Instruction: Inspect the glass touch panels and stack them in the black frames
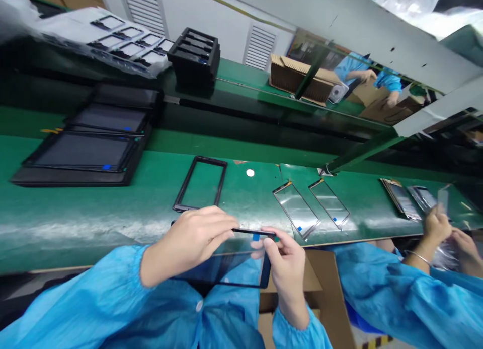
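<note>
My left hand lies along the upper edge of a tablet touch panel in a black frame, its fingers closed over that edge. At the panel's right corner, my right hand pinches with thumb and fingers. The panel is tilted over the table's front edge, its clear area showing the blue sleeve cloth behind. A small blue tab sits near its upper right corner. Just beyond my left hand, an empty black frame lies flat on the green table. The panel's left end is partly hidden by my left hand.
Two clear touch panels lie right of centre. Black trays with dark panels stand at left. A stacked black tray is on the rear shelf. At right, a co-worker's hands hold a thin clear piece near stacked panels.
</note>
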### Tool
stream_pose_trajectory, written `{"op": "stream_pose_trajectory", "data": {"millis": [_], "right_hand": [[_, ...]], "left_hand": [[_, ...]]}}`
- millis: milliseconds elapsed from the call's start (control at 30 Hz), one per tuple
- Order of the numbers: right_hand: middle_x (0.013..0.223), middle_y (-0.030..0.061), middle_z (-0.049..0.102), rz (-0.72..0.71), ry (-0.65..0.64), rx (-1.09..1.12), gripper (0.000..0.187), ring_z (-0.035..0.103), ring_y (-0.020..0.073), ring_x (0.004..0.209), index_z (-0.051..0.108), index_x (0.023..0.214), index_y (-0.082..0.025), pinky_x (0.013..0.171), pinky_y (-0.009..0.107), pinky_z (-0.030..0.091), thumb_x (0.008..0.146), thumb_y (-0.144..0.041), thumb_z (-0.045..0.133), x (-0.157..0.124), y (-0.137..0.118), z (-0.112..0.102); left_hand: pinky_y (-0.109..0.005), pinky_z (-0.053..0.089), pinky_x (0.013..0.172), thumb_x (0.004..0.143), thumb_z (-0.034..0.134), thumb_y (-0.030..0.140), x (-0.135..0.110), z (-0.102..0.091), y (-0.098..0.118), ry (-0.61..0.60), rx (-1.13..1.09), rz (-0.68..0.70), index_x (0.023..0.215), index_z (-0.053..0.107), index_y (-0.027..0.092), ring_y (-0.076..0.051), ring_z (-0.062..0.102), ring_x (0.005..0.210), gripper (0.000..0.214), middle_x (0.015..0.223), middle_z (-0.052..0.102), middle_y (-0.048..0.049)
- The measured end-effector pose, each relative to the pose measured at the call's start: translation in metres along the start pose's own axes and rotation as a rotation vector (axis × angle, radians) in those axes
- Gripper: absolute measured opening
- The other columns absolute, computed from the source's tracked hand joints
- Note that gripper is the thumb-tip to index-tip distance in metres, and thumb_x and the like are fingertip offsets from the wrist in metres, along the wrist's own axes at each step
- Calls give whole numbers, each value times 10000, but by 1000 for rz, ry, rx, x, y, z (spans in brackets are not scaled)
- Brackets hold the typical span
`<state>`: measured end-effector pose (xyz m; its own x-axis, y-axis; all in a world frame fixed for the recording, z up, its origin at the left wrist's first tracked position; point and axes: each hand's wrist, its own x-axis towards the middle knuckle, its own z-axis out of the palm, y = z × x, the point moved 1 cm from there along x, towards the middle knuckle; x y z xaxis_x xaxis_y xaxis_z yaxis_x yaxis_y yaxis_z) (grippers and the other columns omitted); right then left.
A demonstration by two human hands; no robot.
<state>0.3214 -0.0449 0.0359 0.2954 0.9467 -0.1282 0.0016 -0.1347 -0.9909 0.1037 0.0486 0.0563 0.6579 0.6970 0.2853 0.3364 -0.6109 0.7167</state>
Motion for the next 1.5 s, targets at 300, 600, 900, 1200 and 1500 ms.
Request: {"op": "stream_pose_trajectory", "data": {"millis": [300, 600, 900, 1200, 1500], "right_hand": [[1044, 114, 859, 132, -203, 214, 572, 838, 301, 889, 812, 1253, -237, 793, 424, 686, 935, -694, 681, 19, -1, 4], [786, 113, 843, 95, -78, 236, 490, 808, 280, 641, 857, 1002, -177, 666, 402, 680, 968, -630, 671, 20, 10, 2], [745, 71, 838, 12, -66, 161, 434, 798, 260, 611, 825, 846, -210, 629, 357, 662, 984, -588, 663, 16, -3, -4], [815, 16, 857, -150, -241, -92, 140, 814, 210, 704, 867, 917, -253, 697, 283, 643, 925, -324, 746, 17, -10, 17], [1028, 128, 856, -64, 43, 114, 516, 836, 285, 845, 764, 1262, -211, 725, 391, 679, 1023, -621, 562, 25, 32, -49]], "left_hand": [[-283, 635, 615, 1045, 574, 432, -7, 6, 8, -17, -636, -521, 1367, 739, 193, -218, 807, 700, 433, 1062, 848, -114], [-336, 692, 613, 900, 781, 527, -16, 14, 9, 180, -869, -734, 1334, 710, 93, -308, 841, 848, 618, 1194, 812, -222], [-338, 696, 644, 965, 717, 511, -22, 17, 6, 115, -865, -692, 1322, 742, 143, -301, 834, 868, 513, 1176, 824, -189], [-351, 636, 886, 928, 721, 279, -11, 5, 10, -259, -313, -388, 1561, 571, 373, -269, 795, 1000, 657, 1235, 819, -31], [-277, 595, 493, 950, 726, 454, -31, 4, -11, 150, -720, -664, 1289, 581, 210, -238, 792, 673, 442, 1105, 829, -147]]}}
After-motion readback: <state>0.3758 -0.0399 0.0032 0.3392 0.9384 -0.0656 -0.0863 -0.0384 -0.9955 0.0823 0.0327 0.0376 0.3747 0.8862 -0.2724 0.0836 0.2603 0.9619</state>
